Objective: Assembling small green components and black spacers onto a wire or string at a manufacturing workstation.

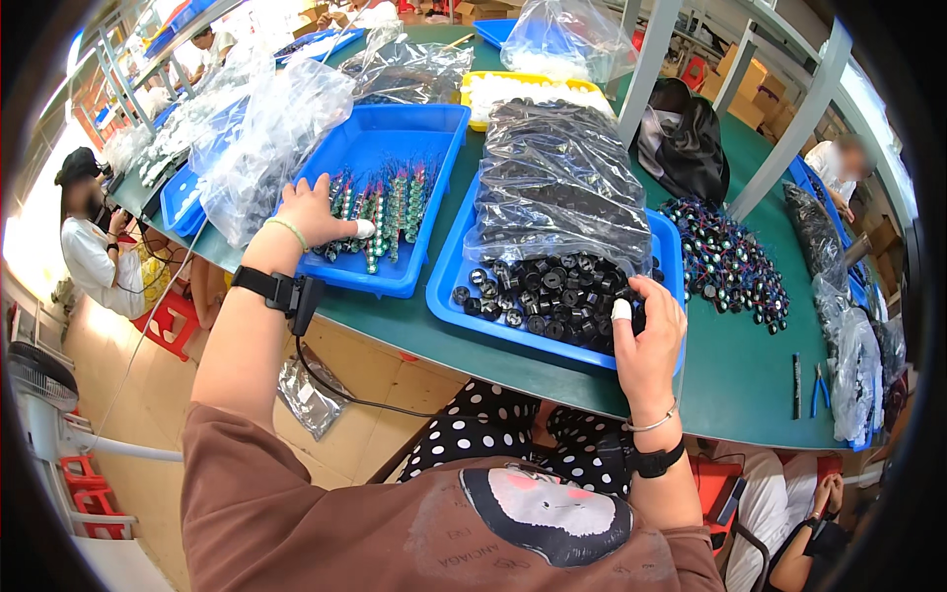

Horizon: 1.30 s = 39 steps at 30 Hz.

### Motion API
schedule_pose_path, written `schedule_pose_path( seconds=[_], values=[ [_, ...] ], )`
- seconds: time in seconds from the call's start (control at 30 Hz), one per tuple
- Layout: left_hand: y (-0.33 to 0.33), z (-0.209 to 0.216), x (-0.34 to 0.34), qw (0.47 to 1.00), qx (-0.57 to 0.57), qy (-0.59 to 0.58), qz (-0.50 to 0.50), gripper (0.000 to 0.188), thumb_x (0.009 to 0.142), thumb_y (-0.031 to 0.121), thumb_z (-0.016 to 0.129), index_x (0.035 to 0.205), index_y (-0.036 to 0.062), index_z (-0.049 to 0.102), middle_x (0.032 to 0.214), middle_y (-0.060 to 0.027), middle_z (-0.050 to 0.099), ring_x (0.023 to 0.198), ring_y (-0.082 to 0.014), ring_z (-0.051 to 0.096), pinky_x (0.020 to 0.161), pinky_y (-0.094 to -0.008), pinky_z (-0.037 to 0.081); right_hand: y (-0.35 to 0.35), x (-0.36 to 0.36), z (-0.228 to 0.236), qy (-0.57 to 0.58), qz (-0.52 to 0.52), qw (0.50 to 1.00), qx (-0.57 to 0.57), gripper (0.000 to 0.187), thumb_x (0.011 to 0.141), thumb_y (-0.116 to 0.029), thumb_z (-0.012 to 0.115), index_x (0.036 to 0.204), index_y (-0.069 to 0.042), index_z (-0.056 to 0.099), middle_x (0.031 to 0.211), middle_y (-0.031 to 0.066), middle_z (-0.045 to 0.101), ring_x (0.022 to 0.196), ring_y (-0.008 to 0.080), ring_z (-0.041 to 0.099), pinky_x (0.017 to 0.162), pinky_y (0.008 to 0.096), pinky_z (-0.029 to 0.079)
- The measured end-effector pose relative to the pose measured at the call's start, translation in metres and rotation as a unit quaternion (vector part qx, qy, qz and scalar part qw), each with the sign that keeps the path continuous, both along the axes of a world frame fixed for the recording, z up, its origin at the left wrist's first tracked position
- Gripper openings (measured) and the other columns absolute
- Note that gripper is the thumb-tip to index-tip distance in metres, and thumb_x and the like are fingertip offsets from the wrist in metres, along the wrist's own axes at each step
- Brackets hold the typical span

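Observation:
My left hand (314, 215) reaches over a blue tray (395, 123) with its fingers spread and its thumb, in a white finger cover, stretched out. Beside it lie rows of small green and silver parts (380, 212) with thin red and blue wires. At the right front of a second blue tray (483, 331), my right hand (651, 340) curls its fingers and white-covered thumb around a small black round cap at the edge of a heap of black caps (557, 296). The fingers partly hide that cap. A clear plastic bag (557, 187) full of more black parts lies behind the heap.
On the green table (730, 385) to the right are a pile of wired parts (725, 261), a black pen (797, 385) and blue-handled pliers (820, 390). Shelf posts (646, 74) rise behind. A yellow tray (473, 87) and plastic bags (286, 123) stand farther back. Other people sit nearby.

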<state>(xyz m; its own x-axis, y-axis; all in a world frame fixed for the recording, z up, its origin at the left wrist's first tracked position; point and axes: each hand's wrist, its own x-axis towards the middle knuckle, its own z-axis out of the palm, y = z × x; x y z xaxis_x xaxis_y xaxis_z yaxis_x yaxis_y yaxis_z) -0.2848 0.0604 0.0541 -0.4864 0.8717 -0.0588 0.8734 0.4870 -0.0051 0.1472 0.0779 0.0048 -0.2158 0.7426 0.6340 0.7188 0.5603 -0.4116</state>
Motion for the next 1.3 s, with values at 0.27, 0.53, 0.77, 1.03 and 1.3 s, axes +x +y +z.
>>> schedule_pose_path(
  seconds=[0.27, 0.53, 0.77, 1.03, 1.3],
  values=[
    [0.022, -0.016, -0.022, 0.989, -0.025, -0.146, 0.005, 0.121, 0.066, 0.067, 0.071, 0.147, -0.0064, 0.019, 0.143, -0.03, 0.038, 0.135, -0.0392, 0.037, 0.111, -0.0398, 0.03, -0.001, 0.001, 0.002, 0.008, 0.008, 1.0, -0.003, 0.032, 0.078, -0.008, 0.064, 0.109, -0.004, 0.059, 0.112, 0.0111, 0.062, 0.106, 0.0305, 0.055, 0.101, 0.0435, 0.033],
    [0.028, -0.019, -0.024, 0.974, -0.016, -0.221, 0.044, 0.117, 0.065, 0.053, 0.073, 0.148, -0.0057, 0.014, 0.141, -0.0282, 0.041, 0.133, -0.0355, 0.041, 0.11, -0.0376, 0.032, -0.002, 0.003, 0.001, 0.027, 0.034, 0.999, -0.004, 0.034, 0.076, -0.007, 0.065, 0.109, -0.005, 0.059, 0.11, 0.0108, 0.062, 0.104, 0.03, 0.056, 0.1, 0.0431, 0.034],
    [0.025, -0.006, -0.018, 0.959, -0.058, -0.277, 0.028, 0.109, 0.068, 0.04, 0.073, 0.15, -0.0017, 0.013, 0.138, -0.0259, 0.045, 0.129, -0.0325, 0.044, 0.107, -0.0363, 0.034, -0.002, 0.005, 0.002, 0.021, 0.043, 0.999, -0.009, 0.033, 0.076, -0.008, 0.065, 0.109, -0.006, 0.06, 0.107, 0.0102, 0.063, 0.103, 0.0302, 0.056, 0.1, 0.0435, 0.034],
    [0.028, -0.013, -0.028, 0.976, -0.035, -0.208, 0.051, 0.113, 0.065, 0.042, 0.074, 0.148, -0.0018, 0.013, 0.134, -0.0283, 0.048, 0.126, -0.0364, 0.048, 0.106, -0.0373, 0.037, -0.001, 0.004, 0.001, 0.023, 0.041, 0.999, -0.009, 0.032, 0.077, -0.008, 0.065, 0.108, -0.006, 0.06, 0.105, 0.0102, 0.063, 0.102, 0.0303, 0.056, 0.098, 0.0428, 0.035],
    [0.028, -0.015, -0.016, 0.987, -0.033, -0.155, -0.006, 0.11, 0.061, 0.04, 0.077, 0.147, 0.0016, 0.021, 0.135, -0.0293, 0.045, 0.124, -0.0396, 0.049, 0.104, -0.0405, 0.04, -0.002, 0.005, -0.001, 0.024, 0.045, 0.999, -0.005, 0.03, 0.078, -0.009, 0.065, 0.107, -0.006, 0.061, 0.101, 0.0103, 0.064, 0.098, 0.0301, 0.058, 0.093, 0.041, 0.038]
  ],
)
